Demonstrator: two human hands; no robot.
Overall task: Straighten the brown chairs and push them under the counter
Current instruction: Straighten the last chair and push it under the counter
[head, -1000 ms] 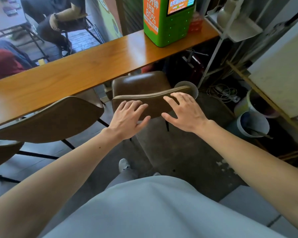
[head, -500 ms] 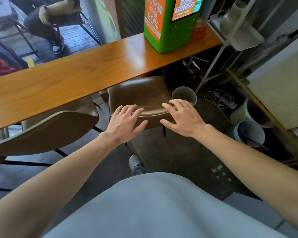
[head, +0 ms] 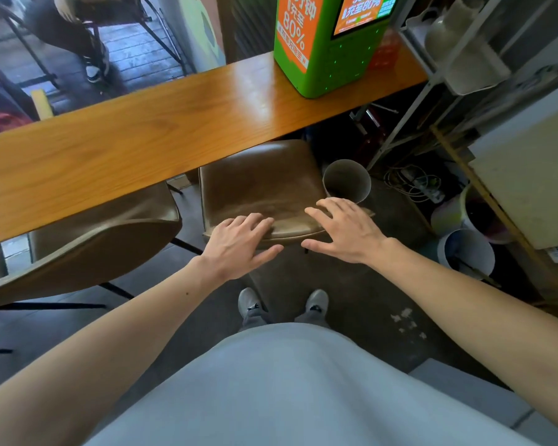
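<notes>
A brown leather chair (head: 258, 185) stands straight ahead, its seat partly tucked beneath the long wooden counter (head: 142, 136). My left hand (head: 239, 244) lies flat on the top edge of its backrest with fingers spread. My right hand (head: 345, 233) rests the same way on the right end of that backrest. Neither hand wraps around it. A second brown chair (head: 87, 239) stands to the left, its backrest angled toward me and its seat partly below the counter.
A green charging kiosk (head: 329, 43) sits on the counter's right end. A grey bin (head: 347, 180) stands just right of the chair. White buckets (head: 467, 252), cables and a metal rack crowd the right side. A person sits outside beyond the counter. My shoes (head: 284, 304) are on the dark floor.
The chair ahead has slid forward under the counter with both hands on its backrest. I have stepped closer, so both shoes now show below.
</notes>
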